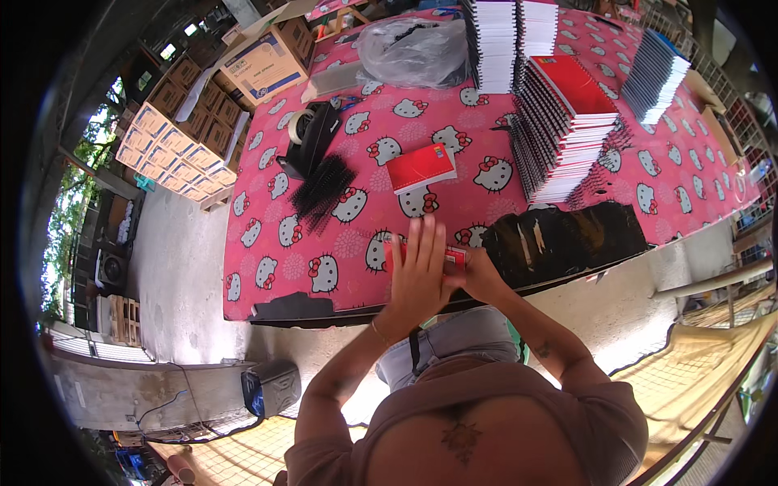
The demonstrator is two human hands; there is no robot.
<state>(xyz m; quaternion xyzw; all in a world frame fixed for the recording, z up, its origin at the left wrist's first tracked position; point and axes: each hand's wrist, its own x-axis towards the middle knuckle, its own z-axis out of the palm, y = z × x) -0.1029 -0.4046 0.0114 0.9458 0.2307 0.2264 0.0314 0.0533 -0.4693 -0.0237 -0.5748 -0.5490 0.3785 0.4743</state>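
Observation:
At the near edge of the pink cat-print table, a small red notebook (459,256) lies under my hands, mostly covered by them. My left hand (419,271) rests flat across its cover with the fingers stretched out. Closed round the right end of the same notebook is my right hand (481,279). Just beyond them another red notebook (421,168) lies on the tablecloth. A loose heap of black spiral binding coils (322,192) sits to its left, beside a black tape dispenser (314,139).
Stacked red spiral notebooks (571,121) stand to the right, with white-paged spiral notebooks (494,49) behind and blue ones (651,77) farther right. A clear plastic bag (413,53) lies at the back. Cardboard boxes (267,66) are beyond the left edge. Black patching (571,239) covers the near edge.

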